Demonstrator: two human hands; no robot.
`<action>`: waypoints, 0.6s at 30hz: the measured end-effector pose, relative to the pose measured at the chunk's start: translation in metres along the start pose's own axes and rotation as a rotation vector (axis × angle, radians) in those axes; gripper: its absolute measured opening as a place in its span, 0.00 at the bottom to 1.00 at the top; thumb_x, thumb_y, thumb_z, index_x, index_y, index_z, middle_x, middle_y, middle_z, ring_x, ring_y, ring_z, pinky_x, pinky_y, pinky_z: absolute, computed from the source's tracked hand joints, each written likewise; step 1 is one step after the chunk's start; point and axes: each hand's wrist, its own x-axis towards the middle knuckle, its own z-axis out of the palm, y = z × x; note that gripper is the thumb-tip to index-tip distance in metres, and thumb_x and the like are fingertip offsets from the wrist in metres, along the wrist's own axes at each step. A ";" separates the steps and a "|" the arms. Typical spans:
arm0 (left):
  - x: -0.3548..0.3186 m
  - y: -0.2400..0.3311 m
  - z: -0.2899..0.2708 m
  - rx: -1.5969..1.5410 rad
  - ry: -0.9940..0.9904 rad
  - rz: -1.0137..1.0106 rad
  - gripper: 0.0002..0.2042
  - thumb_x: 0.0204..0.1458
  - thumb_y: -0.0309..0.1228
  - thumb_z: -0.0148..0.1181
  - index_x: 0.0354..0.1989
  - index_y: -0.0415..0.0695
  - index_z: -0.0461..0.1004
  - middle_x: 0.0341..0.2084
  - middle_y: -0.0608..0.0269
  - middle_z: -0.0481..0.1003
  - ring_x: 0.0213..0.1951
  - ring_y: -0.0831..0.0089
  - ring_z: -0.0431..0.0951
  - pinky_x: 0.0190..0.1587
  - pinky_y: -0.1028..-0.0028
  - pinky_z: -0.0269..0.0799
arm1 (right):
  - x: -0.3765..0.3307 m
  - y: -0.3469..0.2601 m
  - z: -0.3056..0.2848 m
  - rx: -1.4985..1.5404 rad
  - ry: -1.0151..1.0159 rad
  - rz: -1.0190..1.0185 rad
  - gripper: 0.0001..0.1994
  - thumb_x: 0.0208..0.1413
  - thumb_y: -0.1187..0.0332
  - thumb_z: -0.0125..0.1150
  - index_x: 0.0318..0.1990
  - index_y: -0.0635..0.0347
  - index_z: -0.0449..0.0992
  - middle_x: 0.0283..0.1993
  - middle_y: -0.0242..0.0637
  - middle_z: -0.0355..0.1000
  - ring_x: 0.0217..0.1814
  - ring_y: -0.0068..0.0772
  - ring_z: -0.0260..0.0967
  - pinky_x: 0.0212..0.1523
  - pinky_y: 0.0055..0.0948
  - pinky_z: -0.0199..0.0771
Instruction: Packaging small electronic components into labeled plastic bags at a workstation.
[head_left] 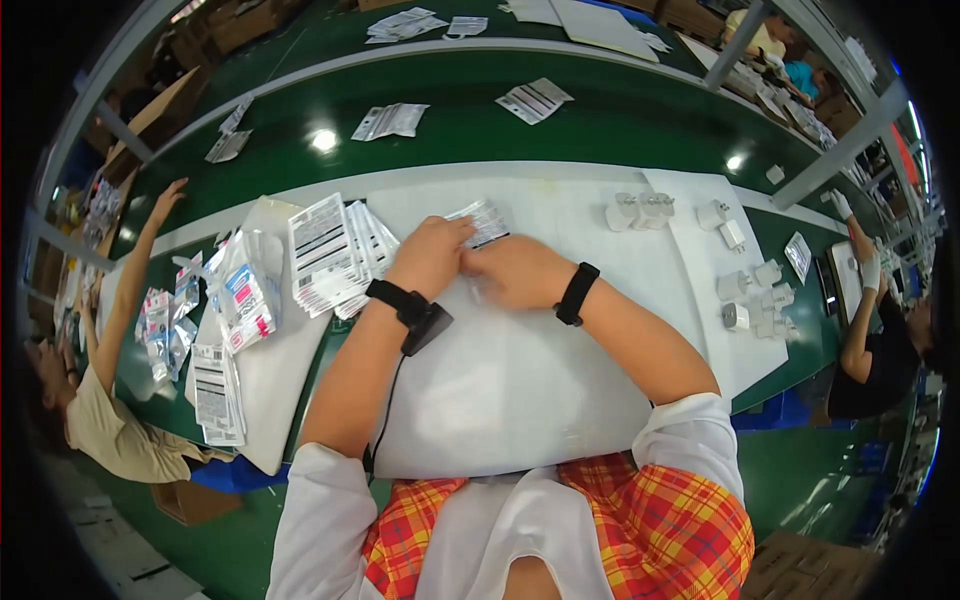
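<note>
At the middle of the white work mat, a small silvery packet with printed labels lies between my hands. My left hand is closed at the packet's left edge, fingers bent over it. My right hand comes in from the right with curled fingers at its lower edge; the fingertips are slightly blurred and partly hidden. Beside my left hand, a fanned stack of similar flat printed packets rests on the mat's left edge. White plug chargers stand toward the far right of the mat.
More white chargers sit on a white sheet at right. Filled clear pouches and another packet stack lie at left. Loose packets rest on the green conveyor. Co-workers reach in at left and right.
</note>
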 end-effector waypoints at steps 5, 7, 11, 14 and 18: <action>-0.028 0.009 -0.002 0.299 -0.046 0.058 0.30 0.45 0.40 0.63 0.59 0.47 0.69 0.66 0.53 0.57 0.61 0.57 0.63 0.60 0.55 0.63 | -0.090 -0.019 0.014 -0.104 0.033 -0.169 0.27 0.43 0.66 0.61 0.56 0.48 0.70 0.60 0.45 0.63 0.64 0.49 0.57 0.62 0.45 0.57; -0.029 0.016 -0.002 0.314 -0.061 0.066 0.31 0.44 0.41 0.63 0.60 0.48 0.68 0.65 0.53 0.57 0.60 0.56 0.63 0.60 0.54 0.62 | -0.122 -0.001 0.009 0.008 0.005 -0.278 0.28 0.45 0.69 0.61 0.59 0.52 0.67 0.66 0.46 0.58 0.67 0.48 0.55 0.66 0.45 0.54; -0.020 0.037 -0.016 0.309 -0.126 0.004 0.32 0.42 0.42 0.63 0.60 0.50 0.67 0.62 0.53 0.60 0.59 0.54 0.64 0.60 0.51 0.61 | -0.160 0.067 -0.054 0.184 0.531 0.305 0.25 0.44 0.76 0.58 0.55 0.58 0.68 0.64 0.44 0.61 0.64 0.43 0.60 0.63 0.36 0.61; 0.006 0.055 -0.014 0.256 -0.178 -0.064 0.30 0.43 0.37 0.62 0.60 0.49 0.67 0.57 0.53 0.65 0.57 0.53 0.65 0.59 0.54 0.62 | -0.167 0.129 -0.074 -0.046 0.865 0.520 0.25 0.43 0.79 0.58 0.54 0.59 0.69 0.57 0.43 0.68 0.57 0.41 0.66 0.57 0.32 0.65; 0.016 0.041 0.009 0.292 -0.143 -0.069 0.28 0.46 0.31 0.58 0.60 0.47 0.66 0.55 0.53 0.66 0.55 0.53 0.66 0.57 0.61 0.67 | -0.151 0.150 -0.075 0.107 0.654 0.589 0.27 0.46 0.78 0.56 0.58 0.57 0.66 0.54 0.44 0.69 0.56 0.41 0.67 0.58 0.34 0.66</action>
